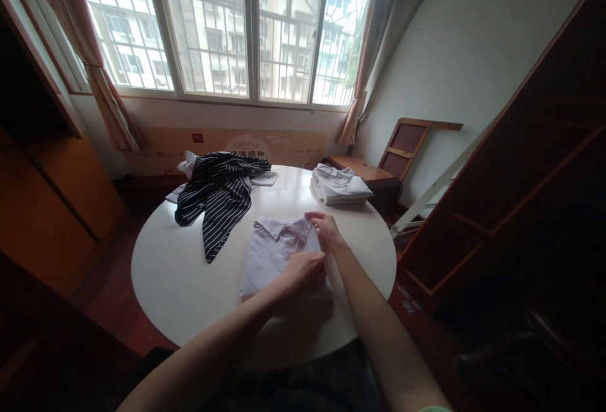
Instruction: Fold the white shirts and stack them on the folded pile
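Note:
A folded white shirt [267,264] lies on the round white table [165,286] in front of me, its collar toward the window. My left hand [305,271] reaches across the shirt to its right side, fingers closed on the fabric edge. At the shirt's far right corner, beside the collar, my right hand [326,226] pinches the cloth between thumb and fingers. Part of the shirt's near right side is hidden under my left hand and forearm.
A stack of folded white shirts [338,185] sits at the table's back right. At the back left lies a heap with a black-and-white striped garment [222,191] over white cloth. Behind the table are a wooden chair [402,147] and a cardboard box [189,147] below the window.

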Tool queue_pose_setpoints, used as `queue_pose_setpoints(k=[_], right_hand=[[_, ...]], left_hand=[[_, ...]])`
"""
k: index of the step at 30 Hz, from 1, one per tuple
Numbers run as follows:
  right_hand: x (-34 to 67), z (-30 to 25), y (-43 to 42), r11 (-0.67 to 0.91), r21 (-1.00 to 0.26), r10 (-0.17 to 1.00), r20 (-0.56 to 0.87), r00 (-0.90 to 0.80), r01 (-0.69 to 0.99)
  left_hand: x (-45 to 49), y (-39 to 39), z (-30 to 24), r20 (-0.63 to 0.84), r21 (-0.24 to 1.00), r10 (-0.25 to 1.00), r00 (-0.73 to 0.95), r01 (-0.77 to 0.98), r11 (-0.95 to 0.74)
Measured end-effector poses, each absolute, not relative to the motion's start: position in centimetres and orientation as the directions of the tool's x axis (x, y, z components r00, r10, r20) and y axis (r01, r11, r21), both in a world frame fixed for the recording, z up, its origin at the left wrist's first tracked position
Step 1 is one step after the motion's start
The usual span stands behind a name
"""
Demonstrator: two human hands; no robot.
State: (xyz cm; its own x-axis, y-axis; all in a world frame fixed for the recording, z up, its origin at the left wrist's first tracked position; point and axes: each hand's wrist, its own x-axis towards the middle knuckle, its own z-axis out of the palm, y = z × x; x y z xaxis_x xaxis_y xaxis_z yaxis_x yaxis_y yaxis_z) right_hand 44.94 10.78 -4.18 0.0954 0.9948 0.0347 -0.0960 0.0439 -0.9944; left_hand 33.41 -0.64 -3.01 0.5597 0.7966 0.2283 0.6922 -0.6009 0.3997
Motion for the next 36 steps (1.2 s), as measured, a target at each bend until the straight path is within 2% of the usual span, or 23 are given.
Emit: queue_pose_setpoints(k=[2, 7, 12, 18, 22, 25, 28, 30, 32, 34, 36], right_hand=[[45.0, -4.2, 10.8, 0.067, -0.996, 0.992, 0.059, 0.115, -0.063], [45.1, -4.6, 10.9, 0.081, -0.971, 0.980, 0.118, 0.159, 0.224], [44.9, -5.1, 11.0, 0.082, -0.926, 0.976, 0.150, 0.160, 0.368], [45.0, -4.8, 10.5, 0.135, -0.731, 0.920, 0.343, 0.189, 0.669], [44.7, -3.4, 9.6, 0.231, -0.712, 0.847, 0.483, 0.224, 0.663], [43.8, -2.9, 9.2, 0.382, -0.728, 0.845, 0.525, 0.104, 0.570], [42.5, -3.5, 9.0, 0.442, -0.671, 0.886, 0.431, -0.172, 0.595], [41.9, -4.2, 8.9, 0.431, -0.608, 0.902, 0.272, -0.335, 0.666], [41.6, -4.9, 8.9, 0.410, -0.543, 0.905, 0.146, -0.399, 0.733], [41.6, -5.3, 8.8, 0.406, -0.494, 0.906, 0.107, -0.409, 0.769], [41.6, -5.4, 8.8, 0.414, -0.477, 0.904, 0.114, -0.412, 0.776]], left_hand=[[33.3, -0.4, -3.2, 0.262, 0.411, 0.775, 0.575, 0.660, -0.629], [33.2, -0.1, -3.1, 0.220, 0.383, 0.745, 0.630, 0.647, -0.660], [33.3, -0.3, -3.0, 0.207, 0.356, 0.745, 0.634, 0.660, -0.661], [33.7, 0.0, -4.1, 0.325, 0.260, 0.706, 0.629, 0.658, -0.706], [33.1, 0.1, -3.0, 0.374, 0.358, 0.689, 0.621, 0.588, -0.725], [31.5, 1.1, -1.5, 0.500, 0.426, 0.702, 0.508, 0.561, -0.710], [28.8, 3.1, -1.5, 0.571, 0.406, 0.745, 0.344, 0.671, -0.621], [26.9, 4.7, -2.5, 0.512, 0.391, 0.816, 0.268, 0.774, -0.499], [25.1, 6.1, -3.8, 0.363, 0.403, 0.904, 0.224, 0.838, -0.369], [23.6, 7.0, -4.9, 0.255, 0.417, 0.954, 0.155, 0.873, -0.253], [22.4, 7.5, -5.6, 0.247, 0.421, 0.967, 0.061, 0.892, -0.163]])
